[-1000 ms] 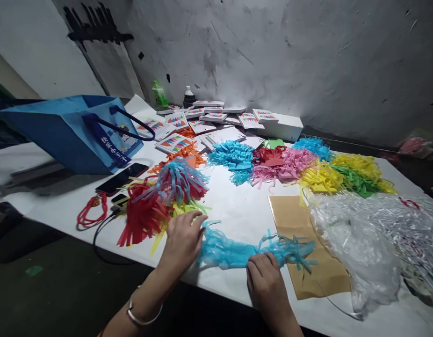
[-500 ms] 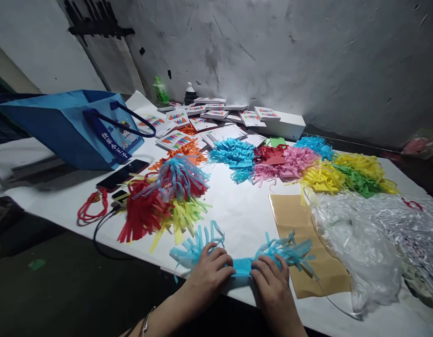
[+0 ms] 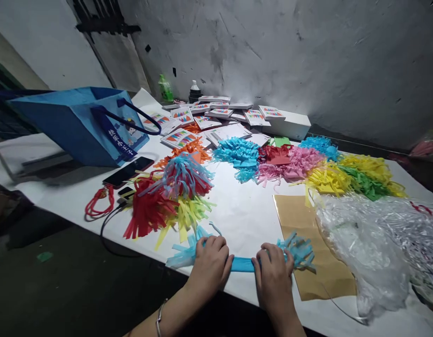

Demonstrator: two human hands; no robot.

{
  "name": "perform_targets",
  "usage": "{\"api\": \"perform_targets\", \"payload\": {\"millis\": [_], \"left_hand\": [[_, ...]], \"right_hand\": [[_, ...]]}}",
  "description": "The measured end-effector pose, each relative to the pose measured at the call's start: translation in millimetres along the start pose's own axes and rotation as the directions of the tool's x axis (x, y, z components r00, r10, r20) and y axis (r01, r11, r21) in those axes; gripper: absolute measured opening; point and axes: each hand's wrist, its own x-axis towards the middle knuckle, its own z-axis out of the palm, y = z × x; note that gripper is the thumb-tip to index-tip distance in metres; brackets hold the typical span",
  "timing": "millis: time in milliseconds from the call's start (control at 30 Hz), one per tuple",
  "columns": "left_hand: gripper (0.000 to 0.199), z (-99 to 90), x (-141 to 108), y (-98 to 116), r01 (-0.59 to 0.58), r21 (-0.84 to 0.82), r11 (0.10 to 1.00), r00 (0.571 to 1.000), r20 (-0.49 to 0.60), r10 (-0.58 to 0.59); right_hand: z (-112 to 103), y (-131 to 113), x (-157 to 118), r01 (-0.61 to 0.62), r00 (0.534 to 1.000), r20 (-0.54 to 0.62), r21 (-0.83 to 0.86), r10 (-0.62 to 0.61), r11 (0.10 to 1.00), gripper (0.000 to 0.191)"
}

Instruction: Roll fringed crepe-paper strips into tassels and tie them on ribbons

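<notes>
Scuffed gray wall [image 3: 265,61] behind a white-covered table [image 3: 234,201], black streaks [image 3: 104,23] painted at upper left, harsh light pooling above the table's far edge, dark floor [image 3: 62,271], apparently bare concrete, below its left corner.

Left hand [image 3: 212,262]: palm down, fingers curled and bunched, thumb extended toward the right hand [image 3: 273,271]. Left forearm [image 3: 179,302] enters low, slanting up and rightward; bangle [image 3: 159,319] at wrist. Right hand: palm down, fingers bent, slightly spread, pressing downward; wrist below. Hands level, apart, near each other.
</notes>
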Motion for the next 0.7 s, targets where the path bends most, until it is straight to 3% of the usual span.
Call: {"api": "perform_targets", "payload": {"millis": [100, 200, 333, 433, 567, 700], "left_hand": [[0.011, 2.3, 0, 0, -0.004, 0.008, 1.0, 1.0, -0.01, 0.004], [0.01, 6.4, -4, -4, -0.087, -0.074, 0.993, 0.993, -0.09, 0.08], [0.006, 12.0, -11, -9, -0.313, -0.185, 0.931, 0.939, -0.207, 0.275], [0.015, 13.9, -12, -9, -0.362, -0.198, 0.911, 0.915, -0.262, 0.307], [0.026, 13.9, -7, -9, -0.417, -0.191, 0.889, 0.887, -0.3, 0.351], [0.026, 12.3, -6, -15, -0.48, -0.165, 0.862, 0.86, -0.281, 0.425]], "right_hand": [[-1, 0, -5, 0.133, 0.989, -0.078, 0.077, -0.127, 0.988, 0.013], [0, 2, -8, 0.242, 0.97, -0.057, 0.126, -0.236, 0.962, 0.014], [0, 3, -9, 0.199, 0.98, -0.036, 0.178, -0.196, 0.964, 0.022], [-1, -2, -8, 0.211, 0.978, -0.04, 0.173, -0.207, 0.962, 0.02], [0, -9, -6, 0.309, 0.951, -0.061, 0.119, -0.304, 0.944, 0.033], [-5, 3, -15, 0.32, 0.947, -0.059, 0.101, -0.316, 0.942, 0.031]]}}
